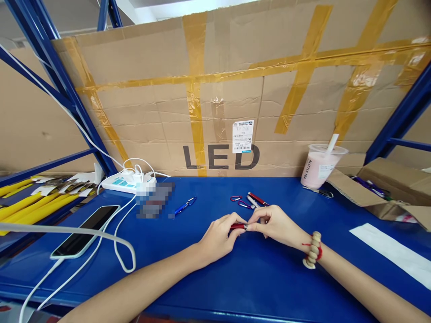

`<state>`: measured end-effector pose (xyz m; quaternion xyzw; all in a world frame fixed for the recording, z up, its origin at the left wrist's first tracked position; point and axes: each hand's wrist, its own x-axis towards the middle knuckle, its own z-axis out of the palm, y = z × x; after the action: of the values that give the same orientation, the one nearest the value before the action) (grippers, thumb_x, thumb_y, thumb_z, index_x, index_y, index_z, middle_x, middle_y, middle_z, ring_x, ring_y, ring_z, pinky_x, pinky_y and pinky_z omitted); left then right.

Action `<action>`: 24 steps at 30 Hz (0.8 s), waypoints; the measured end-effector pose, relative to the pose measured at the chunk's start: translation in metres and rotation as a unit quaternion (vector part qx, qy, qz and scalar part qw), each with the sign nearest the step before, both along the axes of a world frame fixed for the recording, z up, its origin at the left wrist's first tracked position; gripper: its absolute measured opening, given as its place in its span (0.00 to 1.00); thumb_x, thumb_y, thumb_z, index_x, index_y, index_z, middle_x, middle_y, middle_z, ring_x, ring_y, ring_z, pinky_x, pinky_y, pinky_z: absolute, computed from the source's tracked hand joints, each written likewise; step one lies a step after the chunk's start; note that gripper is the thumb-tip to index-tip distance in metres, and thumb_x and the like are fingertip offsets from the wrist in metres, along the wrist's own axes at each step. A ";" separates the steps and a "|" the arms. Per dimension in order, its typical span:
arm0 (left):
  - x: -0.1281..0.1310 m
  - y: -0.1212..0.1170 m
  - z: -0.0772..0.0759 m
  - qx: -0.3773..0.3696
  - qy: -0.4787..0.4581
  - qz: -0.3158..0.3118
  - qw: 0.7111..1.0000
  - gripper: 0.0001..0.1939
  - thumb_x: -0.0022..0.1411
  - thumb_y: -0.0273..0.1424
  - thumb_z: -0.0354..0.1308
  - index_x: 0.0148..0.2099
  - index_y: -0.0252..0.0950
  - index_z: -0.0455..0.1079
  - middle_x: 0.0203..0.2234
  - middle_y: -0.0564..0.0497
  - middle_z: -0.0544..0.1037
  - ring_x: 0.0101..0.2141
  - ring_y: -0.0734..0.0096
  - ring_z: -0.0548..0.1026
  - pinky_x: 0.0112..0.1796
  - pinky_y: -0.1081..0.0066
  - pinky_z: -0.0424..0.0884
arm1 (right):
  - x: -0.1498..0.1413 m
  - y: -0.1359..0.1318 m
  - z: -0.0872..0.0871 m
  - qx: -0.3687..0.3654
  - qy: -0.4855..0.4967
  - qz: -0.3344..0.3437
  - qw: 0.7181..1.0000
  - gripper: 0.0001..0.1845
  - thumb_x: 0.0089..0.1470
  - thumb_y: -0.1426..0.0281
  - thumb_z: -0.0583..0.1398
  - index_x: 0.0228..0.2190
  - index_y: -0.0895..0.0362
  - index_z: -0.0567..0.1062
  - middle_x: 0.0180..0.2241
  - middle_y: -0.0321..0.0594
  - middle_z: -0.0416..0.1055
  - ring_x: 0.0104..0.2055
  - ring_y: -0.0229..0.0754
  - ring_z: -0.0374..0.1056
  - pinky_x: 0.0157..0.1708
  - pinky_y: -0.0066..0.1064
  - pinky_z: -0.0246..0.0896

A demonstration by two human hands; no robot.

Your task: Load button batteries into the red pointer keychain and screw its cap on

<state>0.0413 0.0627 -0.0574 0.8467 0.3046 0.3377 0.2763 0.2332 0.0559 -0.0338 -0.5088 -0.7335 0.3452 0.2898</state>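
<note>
My left hand [220, 235] is closed around a slim red metal tube [237, 226], which looks like a keychain flashlight and lies roughly level. At its silver right end, the thumb and fingers of my right hand [272, 223] are pinched together. Just behind the hands lie another red tube [257, 199] and a silver one [252, 201], partly hidden by my right fingers. Beside them are a red carabiner clip [236, 198] and a purple one [244, 205]. Farther left, a blue tube [181, 209] with its own clip rests on the blue table [215, 278].
A power strip [114, 183] with white cables and a phone [85, 232] occupy the left. At right stand a pink drink cup [319, 168], an open cardboard box [387, 184] and a white paper strip [392, 255]. A large carton [151, 116] walls the back.
</note>
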 end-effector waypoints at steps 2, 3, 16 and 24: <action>0.000 -0.001 0.001 0.004 0.004 0.002 1.000 0.05 0.62 0.28 0.50 0.40 0.36 0.65 0.33 0.51 0.74 0.34 0.72 0.73 0.35 0.76 0.67 | 0.000 0.000 0.001 -0.001 0.007 0.000 1.000 0.17 0.44 0.57 0.63 0.24 0.61 0.77 0.22 0.37 0.69 0.17 0.31 0.61 0.18 0.23 0.55; 0.000 -0.001 0.001 0.005 0.005 0.002 1.000 0.05 0.62 0.28 0.50 0.40 0.35 0.65 0.33 0.51 0.74 0.34 0.72 0.73 0.35 0.76 0.67 | 0.000 0.000 0.001 -0.002 0.011 0.001 1.000 0.17 0.44 0.57 0.63 0.24 0.61 0.77 0.22 0.37 0.69 0.17 0.31 0.61 0.18 0.23 0.55; 0.001 -0.001 0.001 -0.022 0.013 -0.006 1.000 0.07 0.64 0.30 0.48 0.44 0.36 0.62 0.34 0.50 0.74 0.35 0.71 0.71 0.35 0.74 0.67 | 0.001 0.001 0.002 0.005 0.036 0.010 0.999 0.18 0.43 0.57 0.63 0.24 0.62 0.77 0.22 0.39 0.70 0.17 0.31 0.60 0.17 0.23 0.55; 0.002 0.001 0.002 0.023 0.056 0.000 0.998 0.08 0.65 0.30 0.47 0.39 0.34 0.66 0.29 0.51 0.72 0.34 0.70 0.68 0.36 0.73 0.64 | 0.003 0.003 0.004 0.010 0.053 0.025 0.998 0.16 0.42 0.59 0.64 0.24 0.61 0.77 0.21 0.38 0.69 0.17 0.31 0.60 0.17 0.22 0.56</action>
<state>0.0435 0.0637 -0.0551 0.8705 0.3118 0.2965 0.2391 0.2366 0.0587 -0.0299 -0.4686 -0.7327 0.3718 0.3245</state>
